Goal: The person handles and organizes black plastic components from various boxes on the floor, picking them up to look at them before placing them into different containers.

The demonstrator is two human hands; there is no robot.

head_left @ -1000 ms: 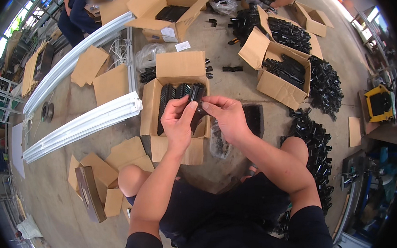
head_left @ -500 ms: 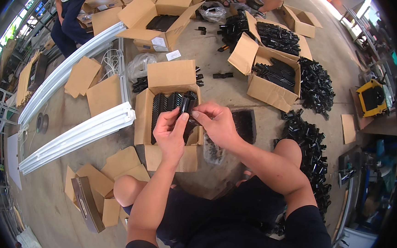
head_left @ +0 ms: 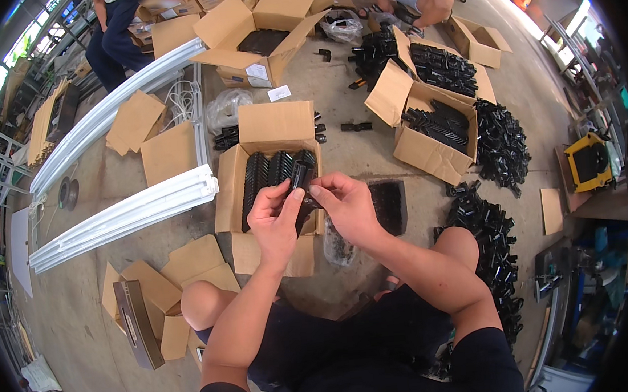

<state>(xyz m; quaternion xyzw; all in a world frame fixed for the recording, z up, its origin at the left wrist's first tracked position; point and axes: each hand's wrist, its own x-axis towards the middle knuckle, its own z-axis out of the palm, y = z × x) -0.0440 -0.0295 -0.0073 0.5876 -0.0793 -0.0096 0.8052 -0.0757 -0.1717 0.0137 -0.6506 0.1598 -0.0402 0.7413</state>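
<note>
Over a cardboard box (head_left: 276, 122) straight in front of me, my left hand (head_left: 273, 217) pinches a glossy black part (head_left: 299, 175), short and tube-like, between thumb and fingers. Closed against the same part's right side are the fingertips of my right hand (head_left: 347, 204), which partly hide its lower end. Below the hands, packed rows of similar black parts (head_left: 257, 178) fill the box; its near right corner holds fewer of them, partly covered by my fingers.
A second box (head_left: 435, 155) of black parts stands right, beside loose heaps (head_left: 499, 139) reaching down past my right knee. White metal profiles (head_left: 126, 216) lie left. A clear plastic bag (head_left: 339, 245) and dark tray (head_left: 389, 205) sit by the front box. Two other people are beyond.
The whole view has shifted slightly down and to the right. Both hands stay closed on the black part, which is tilted a little more.
</note>
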